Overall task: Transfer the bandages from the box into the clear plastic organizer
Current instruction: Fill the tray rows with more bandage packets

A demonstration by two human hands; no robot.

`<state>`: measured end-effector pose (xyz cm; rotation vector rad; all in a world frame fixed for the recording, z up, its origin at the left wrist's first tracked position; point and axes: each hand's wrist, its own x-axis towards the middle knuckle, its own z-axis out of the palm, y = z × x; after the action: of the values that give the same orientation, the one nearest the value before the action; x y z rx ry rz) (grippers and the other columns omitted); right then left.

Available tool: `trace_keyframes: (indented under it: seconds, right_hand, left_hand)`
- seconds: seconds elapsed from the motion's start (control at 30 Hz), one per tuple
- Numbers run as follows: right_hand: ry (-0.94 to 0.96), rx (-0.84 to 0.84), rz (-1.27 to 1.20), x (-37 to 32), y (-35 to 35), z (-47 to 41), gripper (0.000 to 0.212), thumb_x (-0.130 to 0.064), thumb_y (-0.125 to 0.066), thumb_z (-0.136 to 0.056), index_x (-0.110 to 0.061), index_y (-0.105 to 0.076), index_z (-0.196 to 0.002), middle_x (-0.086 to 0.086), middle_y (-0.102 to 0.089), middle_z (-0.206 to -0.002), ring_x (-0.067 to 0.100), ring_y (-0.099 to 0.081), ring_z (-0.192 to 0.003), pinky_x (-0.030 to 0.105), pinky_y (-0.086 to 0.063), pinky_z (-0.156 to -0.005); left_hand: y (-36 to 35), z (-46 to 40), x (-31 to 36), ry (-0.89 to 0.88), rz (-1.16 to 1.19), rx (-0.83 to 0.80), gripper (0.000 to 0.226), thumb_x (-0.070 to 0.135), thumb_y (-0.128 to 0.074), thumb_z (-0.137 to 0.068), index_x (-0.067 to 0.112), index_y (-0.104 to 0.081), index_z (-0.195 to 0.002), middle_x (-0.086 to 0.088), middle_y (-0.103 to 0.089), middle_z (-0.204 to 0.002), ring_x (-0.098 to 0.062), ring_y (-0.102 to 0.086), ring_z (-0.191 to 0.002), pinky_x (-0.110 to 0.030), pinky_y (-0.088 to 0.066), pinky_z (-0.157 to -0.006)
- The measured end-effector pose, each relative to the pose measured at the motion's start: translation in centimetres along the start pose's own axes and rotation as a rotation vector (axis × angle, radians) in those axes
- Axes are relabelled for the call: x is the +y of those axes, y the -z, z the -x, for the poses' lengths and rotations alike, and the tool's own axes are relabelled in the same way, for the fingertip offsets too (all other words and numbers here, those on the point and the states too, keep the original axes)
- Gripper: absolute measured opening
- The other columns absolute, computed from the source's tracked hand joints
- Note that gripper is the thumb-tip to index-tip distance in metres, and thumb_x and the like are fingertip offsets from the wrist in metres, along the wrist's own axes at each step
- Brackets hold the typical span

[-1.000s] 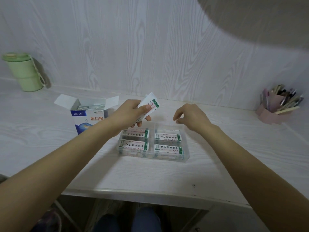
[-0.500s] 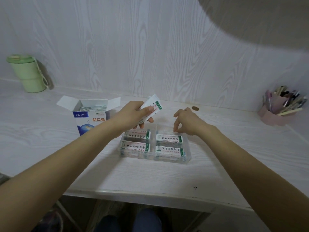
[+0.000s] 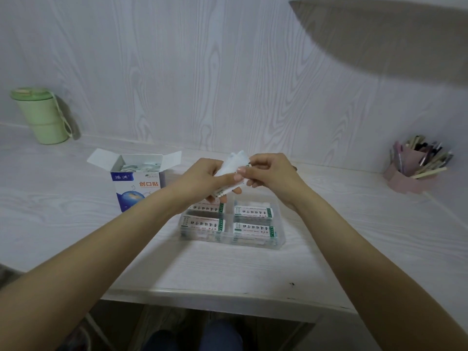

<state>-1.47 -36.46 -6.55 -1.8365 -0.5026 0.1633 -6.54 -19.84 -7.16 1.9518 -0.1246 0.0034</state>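
Note:
A small stack of white bandage strips (image 3: pixel 231 168) is held above the back of the clear plastic organizer (image 3: pixel 278 239). My left hand (image 3: pixel 205 179) grips the stack from the left, thumb across its front. My right hand (image 3: pixel 268 171) pinches the stack's upper right end. The organizer sits mid-table and its compartments hold white bandages (image 3: pixel 253 212) with green ends. The open blue and white bandage box (image 3: pixel 138 181) stands to the left, with more bandages inside.
A green lidded cup (image 3: pixel 41 115) stands at the far left against the wall. A pink holder full of pens (image 3: pixel 415 171) sits at the far right. The table's front edge (image 3: pixel 228 297) runs just below the organizer.
My right hand has moved left from empty air and taken hold of the stack that my left hand holds. The stack has tilted and now shows its plain white side.

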Motion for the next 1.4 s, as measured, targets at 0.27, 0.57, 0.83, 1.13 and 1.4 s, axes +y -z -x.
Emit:
trace_keyframes:
  seconds: [0.27,0.57,0.83,1.13,1.4]
  right_hand:
    - [0.013,0.104,-0.103,0.1,-0.9,1.2,0.018,-0.003,-0.075,-0.076,-0.012,-0.067,-0.088,0.004,-0.067,-0.064,0.007,-0.061,-0.051,0.016,-0.052,-0.057]
    - [-0.146,0.240,-0.083,0.9,-0.4,1.5,0.006,-0.009,-0.070,-0.083,-0.010,-0.067,-0.079,0.000,-0.065,-0.067,0.005,-0.057,-0.046,0.015,-0.039,-0.046]
    - [-0.221,0.298,0.232,3.4,0.5,2.6,0.009,-0.009,-0.071,-0.081,-0.012,-0.069,-0.073,-0.003,-0.060,-0.063,0.006,-0.050,-0.056,0.013,-0.038,-0.049]
    - [-0.223,0.245,0.560,4.5,-0.3,3.0,0.009,-0.023,-0.072,-0.082,-0.020,-0.068,-0.075,-0.007,-0.061,-0.070,0.014,-0.058,-0.080,0.029,-0.046,-0.068]
    - [-0.192,0.196,0.727,4.2,-0.7,3.3,0.008,-0.028,-0.071,-0.082,-0.020,-0.069,-0.082,-0.010,-0.056,-0.074,0.013,-0.054,-0.078,0.024,-0.032,-0.052]
  left_hand:
    - [-0.2,1.0,0.2,0.060,0.059,0.117,0.027,0.030,-0.046,-0.098,0.010,-0.063,-0.091,0.002,-0.060,-0.066,-0.001,-0.056,-0.042,-0.016,-0.038,-0.043]
    - [1.9,2.1,-0.7,0.029,0.034,0.280,0.017,0.026,-0.046,-0.099,0.022,-0.058,-0.087,0.006,-0.070,-0.075,-0.004,-0.054,-0.042,-0.016,-0.036,-0.038]
    - [1.9,2.9,-0.7,0.032,0.037,0.236,0.017,0.026,-0.045,-0.099,0.018,-0.059,-0.091,0.004,-0.071,-0.077,-0.005,-0.053,-0.042,-0.017,-0.034,-0.039]
    - [1.2,3.5,-0.3,0.008,0.040,0.217,0.018,0.025,-0.045,-0.099,0.014,-0.058,-0.103,0.002,-0.071,-0.082,-0.004,-0.054,-0.044,-0.014,-0.035,-0.038]
    - [1.1,3.6,-0.1,0.005,0.043,0.209,0.020,0.025,-0.044,-0.100,0.013,-0.057,-0.108,0.002,-0.071,-0.083,-0.003,-0.054,-0.044,-0.014,-0.035,-0.038]
